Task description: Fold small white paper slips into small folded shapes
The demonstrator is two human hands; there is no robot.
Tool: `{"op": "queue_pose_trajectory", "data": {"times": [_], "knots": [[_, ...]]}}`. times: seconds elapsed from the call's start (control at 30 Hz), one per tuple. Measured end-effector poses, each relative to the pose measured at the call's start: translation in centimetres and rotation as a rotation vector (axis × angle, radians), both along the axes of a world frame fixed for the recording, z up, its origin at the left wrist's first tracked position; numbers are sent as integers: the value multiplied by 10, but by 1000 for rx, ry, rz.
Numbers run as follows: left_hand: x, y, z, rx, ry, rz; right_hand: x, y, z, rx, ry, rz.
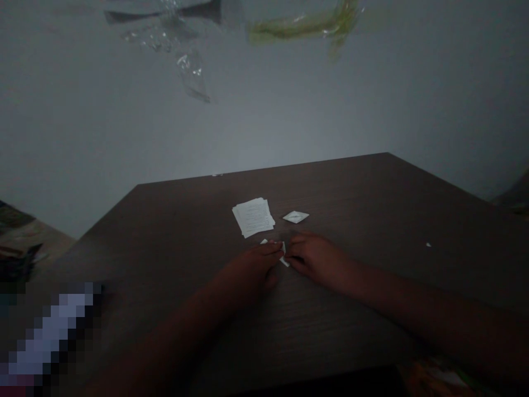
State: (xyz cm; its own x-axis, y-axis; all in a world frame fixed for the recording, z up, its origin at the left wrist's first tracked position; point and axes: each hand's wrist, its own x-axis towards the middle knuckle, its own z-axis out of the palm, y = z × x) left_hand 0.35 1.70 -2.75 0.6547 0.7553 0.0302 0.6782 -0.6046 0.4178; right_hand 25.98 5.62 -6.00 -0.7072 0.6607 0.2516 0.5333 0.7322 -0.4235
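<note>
On a dark brown wooden table (372, 198), my left hand (256, 267) and my right hand (316, 259) meet over a small white piece of paper (283, 255). Both hands have their fingers curled and pressed onto it, so only its edges show between the fingertips. Just beyond the hands lies a small stack of white square papers (253, 216). To the right of the stack rests one folded white paper, diamond-shaped (296, 216).
A tiny white scrap (428, 244) lies on the table at the right. A grey wall rises behind the table, with clear plastic wrapping (192, 71) and something yellow-green (301, 25) hanging at the top. A pixelated patch covers the lower left corner.
</note>
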Motion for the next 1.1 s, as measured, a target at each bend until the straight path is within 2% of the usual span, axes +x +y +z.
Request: {"op": "queue_pose_trajectory", "data": {"times": [0.2,0.37,0.53,0.8,1.1], "knots": [[-1,1,2,-9,8,10,-6,8,-1,20,-34,-48],[0,3,-2,11,54,-12,-8,7,6,-11,-85,-91],[-1,5,-6,27,65,-6,-4,1,9,-69,-42,-22],[0,-1,2,4,34,28,0,1,5,-87,50,44],[1,4,-3,-17,64,-6,-1,4,5,-178,67,31]]}}
